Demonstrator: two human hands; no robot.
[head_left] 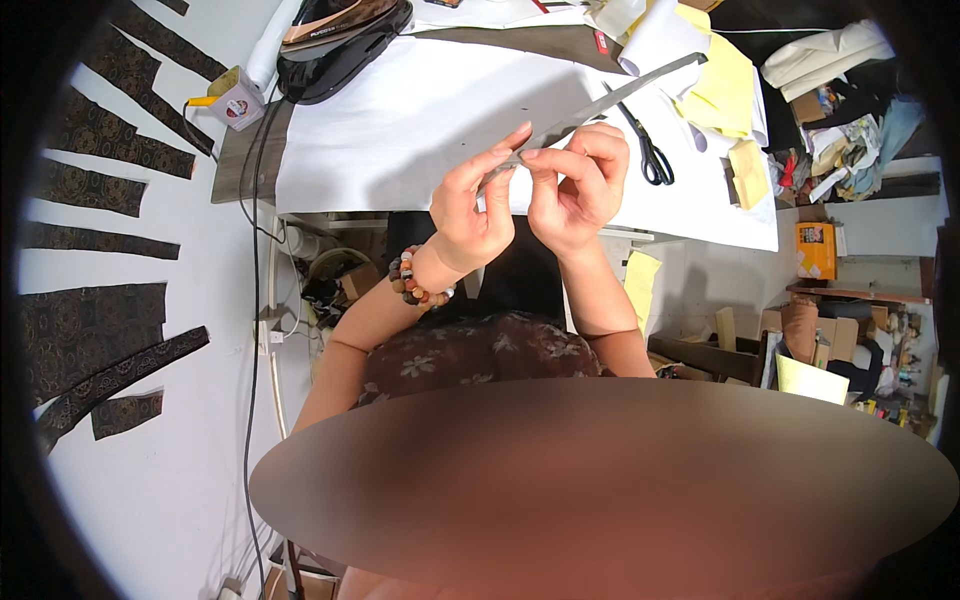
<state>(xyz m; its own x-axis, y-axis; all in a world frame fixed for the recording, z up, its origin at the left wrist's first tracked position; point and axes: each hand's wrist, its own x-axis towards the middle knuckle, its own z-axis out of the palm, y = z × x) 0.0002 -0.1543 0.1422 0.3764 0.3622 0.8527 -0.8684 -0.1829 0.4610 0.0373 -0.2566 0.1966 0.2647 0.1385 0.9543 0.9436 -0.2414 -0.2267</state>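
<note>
Both hands are raised above the near part of the white-covered table (pixel 350 150). A narrow grey strip (pixel 640 87), which looks like fabric, runs from between my fingers up toward the far right. My left hand (pixel 472 205) pinches the strip's near end between thumb and fingers; a beaded bracelet (pixel 418 280) circles that wrist. Close beside it, my right hand (pixel 578 190) pinches the same strip with thumb and forefinger, its other fingers curled. Black-handled scissors (pixel 655 163) lie on the white sheet just right of my right hand.
A black iron (pixel 340 50) stands at the table's far left, near a small square container (pixel 238 98). Yellow paper (pixel 722 90) and a white roll (pixel 660 40) lie at the far right. Dark patterned fabric pieces (pixel 95 320) hang at left. A black cable (pixel 254 330) runs down the table's left side.
</note>
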